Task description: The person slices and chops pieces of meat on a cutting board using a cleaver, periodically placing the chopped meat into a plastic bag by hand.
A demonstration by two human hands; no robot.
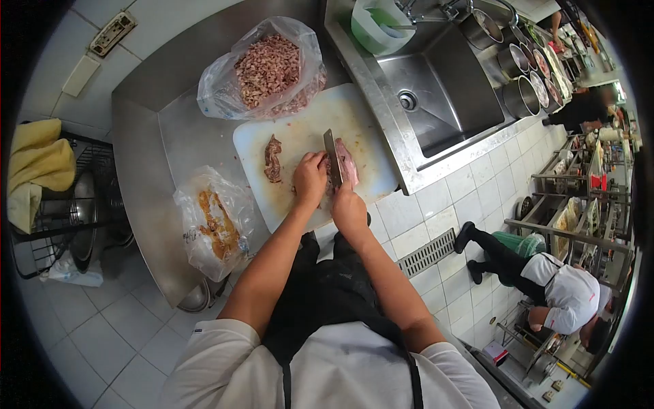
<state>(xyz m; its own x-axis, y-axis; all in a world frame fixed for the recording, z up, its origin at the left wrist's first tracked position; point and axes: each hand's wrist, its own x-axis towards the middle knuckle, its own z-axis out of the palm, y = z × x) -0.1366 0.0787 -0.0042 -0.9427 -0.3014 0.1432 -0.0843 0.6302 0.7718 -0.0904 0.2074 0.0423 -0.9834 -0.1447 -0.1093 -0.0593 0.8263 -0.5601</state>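
A white cutting board [306, 123] lies on the steel counter. My right hand [349, 210] is closed around the handle of a cleaver [332, 153], whose blade points away from me over the board. A pink piece of meat [347, 162] lies just right of the blade. My left hand [310, 178] is left of the blade, its fingers bent and pressed down on meat that they mostly hide. Farther left on the board is a dark strip of meat [272, 159]. An open plastic bag of chopped meat [268, 71] rests at the board's far edge.
A plastic bag with orange-brown residue [219, 225] lies left of the board. On the right are a steel sink [439, 88], a green container [381, 28] and metal pots [521, 97]. A co-worker [569, 290] stands farther right. A yellow cloth [42, 157] hangs on a rack.
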